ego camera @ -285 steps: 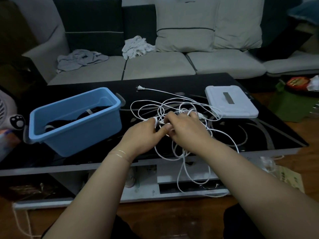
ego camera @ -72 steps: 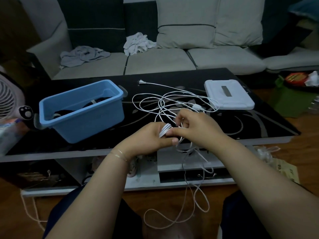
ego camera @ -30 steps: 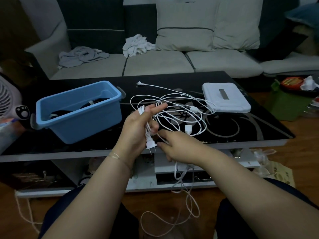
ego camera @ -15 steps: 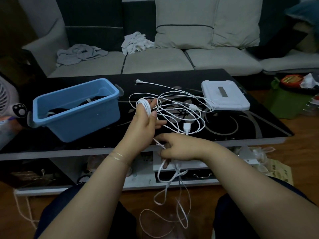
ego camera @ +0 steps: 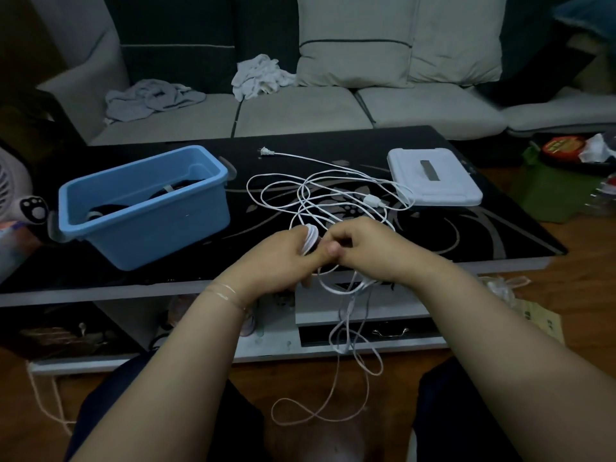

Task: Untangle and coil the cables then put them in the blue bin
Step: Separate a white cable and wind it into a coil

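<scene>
A tangled white cable [ego camera: 333,195] lies in loops on the black table [ego camera: 483,235], its plug [ego camera: 265,151] at the far side. Part of it hangs over the front edge down to the floor. My left hand [ego camera: 280,258] grips a small coil of the white cable [ego camera: 310,238] wound round its fingers. My right hand [ego camera: 363,245] is right beside it, pinching the strand that leads to the coil. The blue bin [ego camera: 143,208] stands on the table's left half with dark cables inside.
A white flat box [ego camera: 433,178] sits on the table at the right. Behind the table is a grey sofa [ego camera: 300,108] with cushions and crumpled cloths. A fan [ego camera: 13,185] stands at the left, a green container [ego camera: 550,191] at the right.
My left hand, raised upright with the coil half a second ago, has come down toward the table edge. My right hand rose from below the edge to meet it.
</scene>
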